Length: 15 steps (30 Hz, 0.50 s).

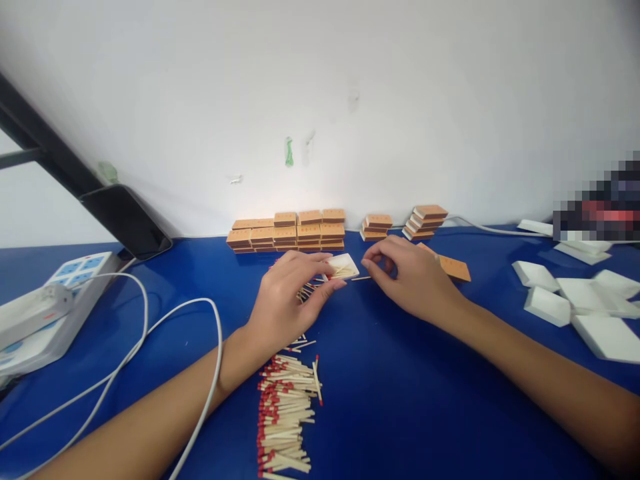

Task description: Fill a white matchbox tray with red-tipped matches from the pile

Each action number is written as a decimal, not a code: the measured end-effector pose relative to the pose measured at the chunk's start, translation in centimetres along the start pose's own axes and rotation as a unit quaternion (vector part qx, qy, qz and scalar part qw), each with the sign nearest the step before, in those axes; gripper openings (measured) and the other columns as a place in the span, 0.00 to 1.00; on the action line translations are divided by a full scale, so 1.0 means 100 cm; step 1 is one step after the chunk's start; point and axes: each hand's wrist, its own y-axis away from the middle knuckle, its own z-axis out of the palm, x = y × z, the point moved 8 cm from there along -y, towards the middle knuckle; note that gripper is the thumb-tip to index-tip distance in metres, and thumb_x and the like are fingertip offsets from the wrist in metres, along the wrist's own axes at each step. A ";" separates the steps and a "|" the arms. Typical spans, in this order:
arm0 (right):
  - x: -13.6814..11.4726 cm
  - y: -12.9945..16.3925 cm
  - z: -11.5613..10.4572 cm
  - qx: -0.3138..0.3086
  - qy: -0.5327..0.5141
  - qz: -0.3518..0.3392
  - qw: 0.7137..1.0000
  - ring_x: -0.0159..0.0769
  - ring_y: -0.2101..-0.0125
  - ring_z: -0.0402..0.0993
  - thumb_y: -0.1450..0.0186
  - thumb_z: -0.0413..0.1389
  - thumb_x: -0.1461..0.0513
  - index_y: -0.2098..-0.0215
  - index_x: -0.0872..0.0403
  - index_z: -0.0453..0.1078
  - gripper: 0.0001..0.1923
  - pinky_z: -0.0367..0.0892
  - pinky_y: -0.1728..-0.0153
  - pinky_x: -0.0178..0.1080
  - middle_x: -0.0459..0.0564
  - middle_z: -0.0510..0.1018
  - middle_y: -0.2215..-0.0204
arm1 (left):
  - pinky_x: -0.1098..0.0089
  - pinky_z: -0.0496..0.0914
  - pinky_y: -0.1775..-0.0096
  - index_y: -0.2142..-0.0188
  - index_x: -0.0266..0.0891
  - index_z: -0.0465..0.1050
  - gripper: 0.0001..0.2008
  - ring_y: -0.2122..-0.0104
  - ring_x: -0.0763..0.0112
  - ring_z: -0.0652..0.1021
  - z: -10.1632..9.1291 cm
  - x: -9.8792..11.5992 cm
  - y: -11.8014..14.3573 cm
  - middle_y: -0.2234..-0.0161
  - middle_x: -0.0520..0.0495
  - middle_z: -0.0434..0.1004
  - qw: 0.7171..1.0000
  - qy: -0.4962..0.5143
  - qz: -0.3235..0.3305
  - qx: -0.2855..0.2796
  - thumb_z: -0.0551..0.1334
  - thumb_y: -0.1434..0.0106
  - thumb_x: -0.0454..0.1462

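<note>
My left hand (287, 293) pinches a small white matchbox tray (351, 262) between thumb and fingers; several matches lie inside it. Just right of the tray, my right hand (407, 273) has thumb and index finger brought together; whatever is between them is hidden. A single match (360, 278) shows right by its thumb, and I cannot tell whether it is touched. Below my left hand spreads a long pile of red-headed matches (287, 413). More matches are partly covered by that hand. Beyond my right wrist lies an orange matchbox sleeve (455, 269).
Stacked matchboxes (285, 233) line the wall, with two smaller stacks, one nearer (377, 225) and one farther right (425, 221). Loose white trays (590, 293) lie at right. At left are a power strip (65, 320), a phone (127, 220) and a white cable (217, 320) crossing my left forearm.
</note>
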 end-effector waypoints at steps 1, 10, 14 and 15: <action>0.003 0.001 0.003 -0.005 0.017 0.003 1.000 0.38 0.68 0.73 0.29 0.56 0.61 0.63 0.51 0.74 0.05 0.65 0.65 0.42 0.48 0.77 0.67 | 0.63 0.77 0.53 0.58 0.38 0.78 0.05 0.55 0.65 0.83 0.001 0.001 0.000 0.59 0.45 0.85 1.000 0.000 0.006 -0.002 0.70 0.31 0.37; 0.022 0.009 0.019 -0.086 0.110 0.004 0.990 0.43 0.65 0.74 0.28 0.53 0.58 0.64 0.51 0.69 0.08 0.65 0.65 0.45 0.51 0.77 0.66 | 0.59 0.77 0.53 0.56 0.38 0.78 0.07 0.55 0.62 0.83 0.006 0.003 0.004 0.55 0.41 0.85 1.000 0.006 0.019 -0.023 0.69 0.31 0.37; 0.007 0.009 0.022 -0.095 0.037 -0.008 0.995 0.42 0.65 0.74 0.26 0.51 0.59 0.61 0.51 0.69 0.07 0.68 0.64 0.45 0.51 0.77 0.65 | 0.58 0.78 0.52 0.54 0.39 0.77 0.08 0.55 0.62 0.82 0.006 0.001 0.004 0.54 0.42 0.84 0.999 0.003 0.002 -0.034 0.68 0.30 0.39; 0.001 0.009 0.021 -0.089 0.018 -0.020 0.996 0.43 0.63 0.74 0.26 0.51 0.59 0.57 0.51 0.70 0.07 0.69 0.61 0.46 0.53 0.77 0.62 | 0.58 0.78 0.52 0.53 0.39 0.77 0.08 0.54 0.62 0.82 0.006 0.000 0.004 0.53 0.42 0.84 0.999 0.003 -0.003 -0.036 0.68 0.30 0.39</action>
